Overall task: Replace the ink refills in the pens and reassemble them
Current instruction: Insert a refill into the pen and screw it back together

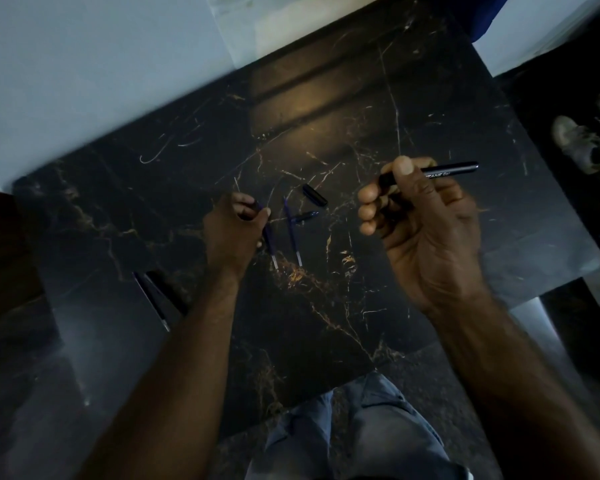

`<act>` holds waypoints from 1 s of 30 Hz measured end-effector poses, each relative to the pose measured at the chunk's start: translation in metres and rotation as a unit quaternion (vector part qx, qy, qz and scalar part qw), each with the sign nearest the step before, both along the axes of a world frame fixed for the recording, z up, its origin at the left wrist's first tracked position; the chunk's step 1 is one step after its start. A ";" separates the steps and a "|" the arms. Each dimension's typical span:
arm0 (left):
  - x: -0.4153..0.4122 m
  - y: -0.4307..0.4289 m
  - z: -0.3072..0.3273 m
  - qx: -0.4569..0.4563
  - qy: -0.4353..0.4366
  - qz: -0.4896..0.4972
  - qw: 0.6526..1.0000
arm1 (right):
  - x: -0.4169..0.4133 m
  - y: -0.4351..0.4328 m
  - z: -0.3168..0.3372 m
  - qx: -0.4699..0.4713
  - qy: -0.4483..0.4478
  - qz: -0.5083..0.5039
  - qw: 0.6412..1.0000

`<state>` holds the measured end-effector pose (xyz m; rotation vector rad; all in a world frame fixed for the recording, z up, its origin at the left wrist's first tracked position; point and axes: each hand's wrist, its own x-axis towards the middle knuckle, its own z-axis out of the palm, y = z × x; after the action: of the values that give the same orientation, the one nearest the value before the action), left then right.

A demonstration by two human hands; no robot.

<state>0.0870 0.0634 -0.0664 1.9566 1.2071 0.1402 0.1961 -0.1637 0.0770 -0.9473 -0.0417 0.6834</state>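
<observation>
My right hand (420, 216) is raised above the black marble table (343, 323) and grips a dark pen barrel (454, 169) that points to the right. Lower on the table, my left hand (232, 230) pinches the top of a blue ink refill (270, 244) whose silver tip points toward me. A second blue refill (292, 237) lies just right of it. A small blue pen piece (305, 216) crosses that refill. A black pen cap (315, 195) lies beyond them.
Another pen (151, 299) lies near the table's left edge. Shoes (581, 143) sit on the dark floor to the right. A pale wall runs behind the table. My jeans-clad legs (361, 434) show below the near edge.
</observation>
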 end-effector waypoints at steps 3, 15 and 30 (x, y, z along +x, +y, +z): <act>0.000 0.000 0.000 0.011 0.011 -0.008 1.000 | 0.000 0.000 0.000 -0.004 0.002 -0.001 1.000; -0.016 -0.050 0.024 0.060 0.059 -0.106 0.991 | 0.001 -0.003 0.000 -0.007 -0.001 -0.006 1.000; 0.004 -0.062 0.027 0.059 0.189 -0.138 0.970 | -0.002 -0.005 0.000 0.000 -0.005 0.001 1.000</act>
<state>0.0911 0.0012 -0.0396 2.3055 1.1628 -0.3247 0.1942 -0.1688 0.0773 -0.9512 -0.0521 0.6807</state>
